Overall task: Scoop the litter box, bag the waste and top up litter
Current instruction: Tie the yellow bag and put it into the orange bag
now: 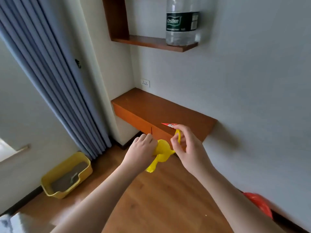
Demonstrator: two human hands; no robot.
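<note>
Both our forearms reach out over the wooden floor (151, 199): our left hand (139, 152) grips a yellow bag (161, 150) by its bunched neck, our right hand (185, 145) pinches a strip of it, seemingly knotting. Bagging looks nearly finished. By the curtain's foot, the litter box (67, 175) holds its scoop (74, 177); topping up remains.

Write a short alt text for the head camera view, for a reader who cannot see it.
Two hands hold a yellow plastic bag over a wooden floor: the left hand grips its bunched body and the right hand pinches a strip of it. A yellow litter box with a scoop sits near a grey curtain.
</note>
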